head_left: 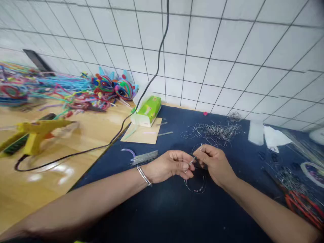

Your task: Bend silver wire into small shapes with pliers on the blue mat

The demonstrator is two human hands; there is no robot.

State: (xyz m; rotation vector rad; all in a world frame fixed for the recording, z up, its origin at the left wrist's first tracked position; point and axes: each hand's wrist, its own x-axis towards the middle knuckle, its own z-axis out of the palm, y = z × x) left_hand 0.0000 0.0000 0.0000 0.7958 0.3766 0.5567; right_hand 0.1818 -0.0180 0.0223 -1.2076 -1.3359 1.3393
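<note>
My left hand (170, 166) and my right hand (213, 162) meet over a dark blue cloth (164, 209). Both pinch a thin silver wire (194, 158) between their fingertips. The wire runs down into a loop (195, 185) lying on the cloth just below my hands. A silver bangle (144, 176) circles my left wrist. A heap of bent silver wires (215, 131) lies behind my hands. A small bundle of straight wires (144, 157) and a purple curved strip (129, 152) lie left of my left hand.
A yellow glue gun (37, 134) with a black cord (76, 153) lies on the wooden table at left. A green box (148, 110) stands on a card (143, 134). Colourful strips and headbands (76, 89) pile up by the tiled wall. Red and beaded items (301, 202) lie at right.
</note>
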